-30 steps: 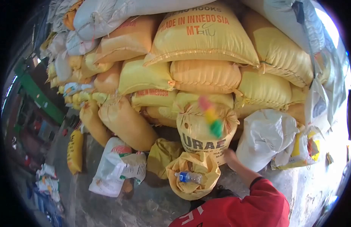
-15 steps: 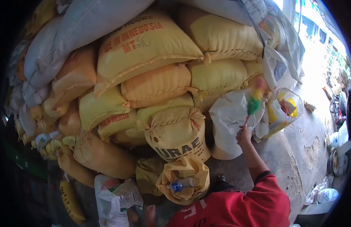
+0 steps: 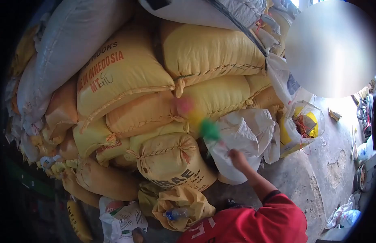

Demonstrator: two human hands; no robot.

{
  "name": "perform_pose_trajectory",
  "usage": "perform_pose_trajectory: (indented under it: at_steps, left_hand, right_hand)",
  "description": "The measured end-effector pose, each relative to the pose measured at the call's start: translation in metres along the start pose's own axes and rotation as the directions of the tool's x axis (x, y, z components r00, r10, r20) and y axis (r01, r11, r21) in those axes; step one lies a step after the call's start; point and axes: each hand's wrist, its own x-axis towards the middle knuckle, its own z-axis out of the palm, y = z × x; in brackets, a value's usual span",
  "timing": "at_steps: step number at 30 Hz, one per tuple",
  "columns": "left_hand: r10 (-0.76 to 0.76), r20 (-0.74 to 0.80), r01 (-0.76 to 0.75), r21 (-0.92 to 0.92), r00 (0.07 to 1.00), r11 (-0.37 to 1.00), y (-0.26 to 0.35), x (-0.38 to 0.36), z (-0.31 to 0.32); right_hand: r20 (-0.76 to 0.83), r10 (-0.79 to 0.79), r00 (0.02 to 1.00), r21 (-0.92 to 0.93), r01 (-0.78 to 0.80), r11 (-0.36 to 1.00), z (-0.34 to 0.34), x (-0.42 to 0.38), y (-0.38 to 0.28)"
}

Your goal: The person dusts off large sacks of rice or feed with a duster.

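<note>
My right hand (image 3: 238, 158) is closed around the handle of a duster (image 3: 209, 130) with a pink, yellow and green head. The head is blurred by motion, tilted up to the left, in front of the stacked yellow sacks (image 3: 216, 95). Whether it touches them I cannot tell. Below and behind the hand is a white sack (image 3: 233, 135). Left of it stands a tied sack with black print (image 3: 167, 160). My left hand is out of view.
An opened tan sack (image 3: 198, 202) holds a plastic bottle (image 3: 176, 213). A yellow and white bag (image 3: 287, 139) with red strings stands at the right. Plastic bags (image 3: 350, 218) lie on the floor at the far right. Large white sacks (image 3: 70, 44) top the stack.
My right hand has swung the duster left, from above the white sack to the front of the yellow sacks. The view has shifted, and a hand or foot seen at the bottom edge is gone.
</note>
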Motion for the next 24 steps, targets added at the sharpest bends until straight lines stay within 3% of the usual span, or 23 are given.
perform_pose_trajectory:
  at_steps: [2, 3, 5, 6, 8, 12, 14, 15, 17, 20, 24]
  left_hand:
    - [-0.005, 0.005, 0.005, 0.017, 1.0, 1.0, 0.013, 0.001, 0.008]
    - [-0.006, 0.008, 0.006, 0.029, 1.0, 1.0, 0.017, 0.001, 0.013]
    - [-0.006, 0.016, 0.005, 0.049, 1.0, 0.999, 0.027, 0.003, 0.02]
    - [-0.01, 0.023, 0.009, 0.061, 1.0, 0.998, 0.028, 0.004, 0.023]
    - [-0.019, 0.03, 0.016, 0.078, 0.999, 0.997, 0.031, 0.006, 0.03]
    - [-0.034, 0.053, 0.028, 0.115, 0.998, 0.993, 0.019, 0.011, 0.045]
    - [-0.022, 0.062, 0.013, 0.146, 0.998, 0.989, 0.005, 0.016, 0.051]
    - [-0.009, 0.058, 0.0, 0.158, 0.998, 0.987, -0.001, 0.015, 0.054]
    - [0.024, 0.047, -0.032, 0.166, 0.999, 0.986, -0.008, 0.019, 0.059]
    - [0.064, -0.036, -0.06, 0.115, 0.997, 0.992, -0.006, 0.012, 0.063]
    - [0.034, -0.109, -0.027, 0.066, 0.994, 0.997, -0.022, 0.014, 0.08]
  right_hand:
    - [-0.316, 0.128, 0.94, 0.237, -0.052, 0.97, -0.014, 0.027, 0.037]
    - [-0.157, 0.43, 0.889, 0.563, -0.277, 0.778, -0.033, 0.035, 0.034]
    - [-0.028, 0.584, 0.811, 0.744, -0.373, 0.554, -0.049, 0.047, 0.047]
    - [-0.029, 0.584, 0.811, 0.746, -0.371, 0.553, -0.044, 0.05, 0.06]
    - [-0.329, 0.273, 0.904, 0.314, -0.168, 0.935, -0.022, 0.047, 0.088]
    - [-0.281, 0.172, 0.944, 0.251, -0.1, 0.963, -0.04, 0.008, 0.079]
    - [-0.216, -0.035, 0.976, -0.042, 0.027, 0.999, -0.071, -0.01, 0.056]
    - [-0.174, -0.06, 0.983, -0.045, 0.053, 0.998, -0.083, -0.018, 0.045]
    - [0.103, 0.042, 0.994, -0.084, -0.033, 0.996, -0.097, -0.026, 0.03]
    - [0.231, -0.059, 0.971, -0.207, 0.108, 0.972, -0.085, -0.026, 0.029]
    - [0.348, -0.241, 0.906, -0.156, 0.31, 0.938, -0.039, -0.007, 0.002]
